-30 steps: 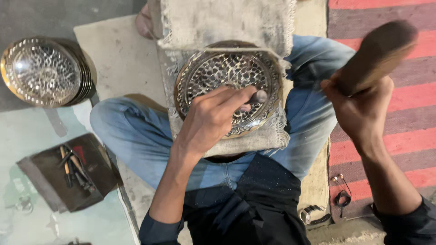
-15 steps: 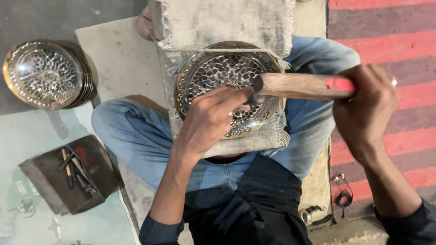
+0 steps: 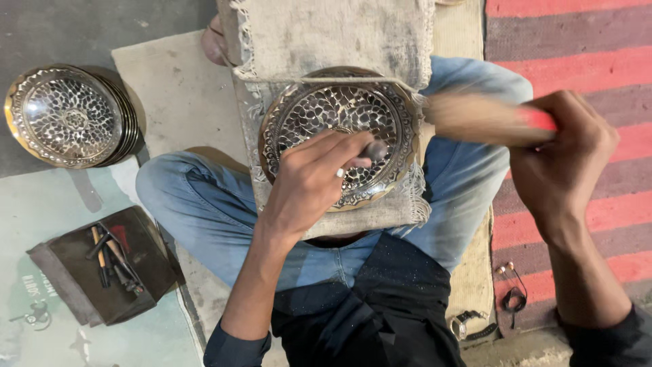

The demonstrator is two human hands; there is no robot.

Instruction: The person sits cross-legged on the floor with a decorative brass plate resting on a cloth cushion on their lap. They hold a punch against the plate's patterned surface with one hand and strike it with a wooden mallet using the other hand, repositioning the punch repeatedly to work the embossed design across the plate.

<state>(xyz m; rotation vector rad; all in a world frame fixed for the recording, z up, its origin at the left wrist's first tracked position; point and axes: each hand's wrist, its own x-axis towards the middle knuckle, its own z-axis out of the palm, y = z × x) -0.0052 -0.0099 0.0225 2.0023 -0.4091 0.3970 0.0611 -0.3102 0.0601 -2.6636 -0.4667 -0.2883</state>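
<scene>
An engraved round metal plate (image 3: 319, 109) rests on a piece of coarse cloth (image 3: 326, 34) across my lap. My left hand (image 3: 309, 180) sits over the plate's lower right part, pinching a thin metal punch (image 3: 375, 149) whose tip touches the plate. My right hand (image 3: 564, 163) is to the right of the plate, gripping a wooden mallet (image 3: 475, 117) with a red band on its handle. The mallet is blurred and points left, its head just right of the plate's rim.
A stack of similar engraved plates (image 3: 68, 115) lies on the floor at the left. A dark pouch with several small tools (image 3: 105, 261) lies lower left. A red striped rug (image 3: 577, 47) covers the right side. Earphones (image 3: 513, 289) and a wristwatch (image 3: 472, 325) lie beside my right leg.
The mallet came down from a raised position to strike the punch, then lifted back a little to the right. My left hand kept the punch on the plate.
</scene>
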